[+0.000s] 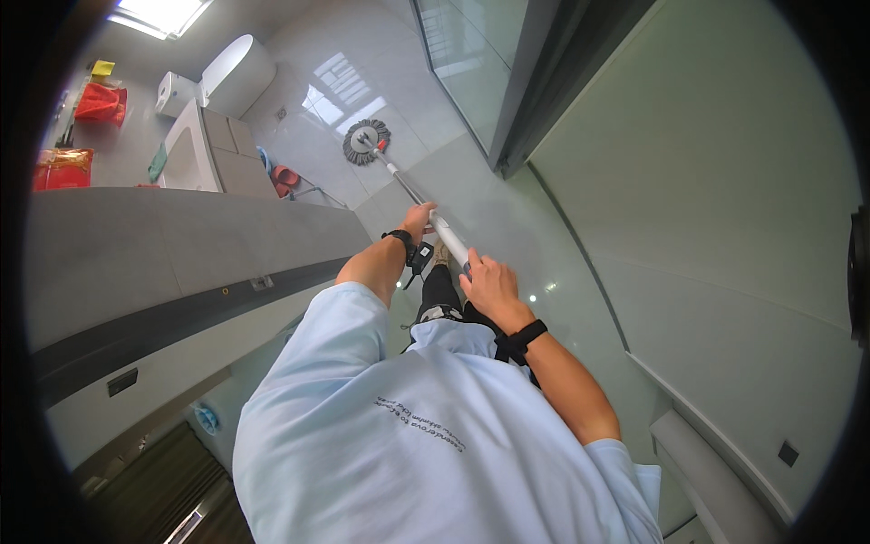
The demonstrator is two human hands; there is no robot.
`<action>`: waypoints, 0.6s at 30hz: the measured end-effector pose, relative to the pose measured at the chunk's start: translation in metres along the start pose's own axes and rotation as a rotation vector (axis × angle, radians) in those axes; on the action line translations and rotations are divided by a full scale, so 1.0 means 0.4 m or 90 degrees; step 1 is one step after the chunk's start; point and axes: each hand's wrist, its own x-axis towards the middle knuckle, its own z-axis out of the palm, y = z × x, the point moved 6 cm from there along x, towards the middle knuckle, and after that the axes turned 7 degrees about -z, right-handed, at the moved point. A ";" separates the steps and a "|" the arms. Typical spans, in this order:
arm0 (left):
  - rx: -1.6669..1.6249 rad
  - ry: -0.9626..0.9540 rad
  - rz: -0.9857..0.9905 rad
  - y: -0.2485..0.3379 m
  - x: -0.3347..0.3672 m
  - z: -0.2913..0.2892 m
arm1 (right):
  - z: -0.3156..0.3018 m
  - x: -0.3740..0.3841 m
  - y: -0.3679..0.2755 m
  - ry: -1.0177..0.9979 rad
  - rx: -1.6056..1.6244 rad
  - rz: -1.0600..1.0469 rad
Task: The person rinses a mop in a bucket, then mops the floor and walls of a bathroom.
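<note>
I am standing on a glossy, pale-grey tiled floor (399,68), holding a long-handled mop (406,185) with both hands. Its round mop head (355,152), fringed with grey strands, is resting flat on the tiles ahead of me. My left hand (418,220), the one nearer the mop head, is wrapping its fingers around the shaft; my right hand (490,286), farther from the mop head, is grasping the white handle near its top end, some fingertips being hidden.

Just beyond and left of the mop head, the tiles are mirroring bright, barred patches of light. Farther left, a small square drain (281,113) is sitting in the floor, and past it a white toilet (237,75) is standing. Left of the mop head and a little nearer me, a washbasin (184,163) is topping a grey cabinet (241,150), with reddish objects (285,179) lying beside it. Right of the mop head, a glass panel (476,54) is meeting a dark frame (535,91), and a plain grey-green wall (707,181) is stretching farther right.
</note>
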 end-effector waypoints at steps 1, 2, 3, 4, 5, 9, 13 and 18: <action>-0.008 0.003 0.002 0.007 -0.004 -0.007 | 0.003 0.005 -0.004 0.007 0.007 -0.003; 0.070 -0.015 0.005 0.010 -0.008 -0.001 | 0.003 0.001 -0.005 0.004 0.003 -0.008; 0.149 -0.035 0.007 0.012 -0.010 0.013 | 0.001 -0.014 0.005 0.006 0.013 0.003; 0.140 -0.034 0.007 0.001 -0.005 0.021 | -0.005 -0.038 0.007 0.005 0.021 0.011; 0.169 -0.007 0.008 -0.014 0.005 0.029 | -0.019 -0.059 -0.001 -0.003 0.017 0.001; 0.292 -0.057 0.002 -0.061 -0.001 0.127 | -0.098 -0.180 0.008 -0.003 0.040 0.042; 0.330 -0.120 -0.022 -0.093 -0.053 0.237 | -0.207 -0.304 -0.023 0.001 0.061 0.078; 0.139 -0.133 -0.123 -0.156 -0.086 0.300 | -0.368 -0.403 -0.098 0.006 0.055 0.061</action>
